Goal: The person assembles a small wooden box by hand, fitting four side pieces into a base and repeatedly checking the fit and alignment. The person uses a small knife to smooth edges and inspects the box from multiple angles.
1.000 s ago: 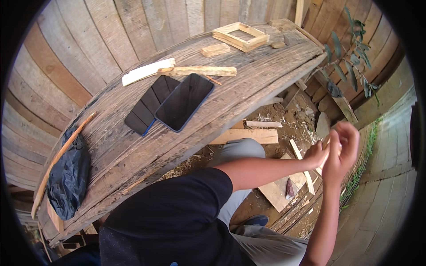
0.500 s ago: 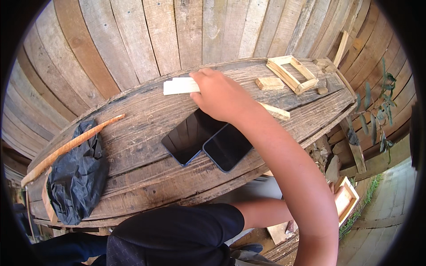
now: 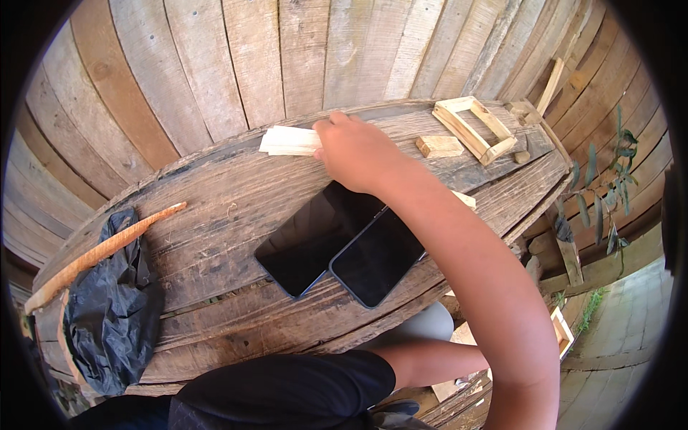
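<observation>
My right hand (image 3: 358, 154) reaches across the weathered plank table with its fingers closed on several pale thin wood strips (image 3: 290, 141), which stick out to its left. My left arm (image 3: 430, 362) passes beneath the right forearm toward the right. The left hand is hidden behind that forearm. Beyond it shows part of a small wooden frame (image 3: 563, 333), where fingers gripped it half a second ago. Two phones (image 3: 301, 247) (image 3: 376, 258) with dark screens lie side by side below my right hand. Part of a pale stick (image 3: 466, 200) shows behind the right forearm.
At the far right of the table (image 3: 215, 261) lie a rectangular wooden frame (image 3: 459, 122), a wood block (image 3: 438, 147) and small offcuts (image 3: 523, 112). A black plastic bag (image 3: 115, 322) and a long wood strip (image 3: 100, 254) lie left. A plank wall (image 3: 301, 57) stands behind.
The table's near part sits lower in view. The strips in my right hand are slightly more fanned. The left hand and most of its frame have slipped behind my right forearm.
</observation>
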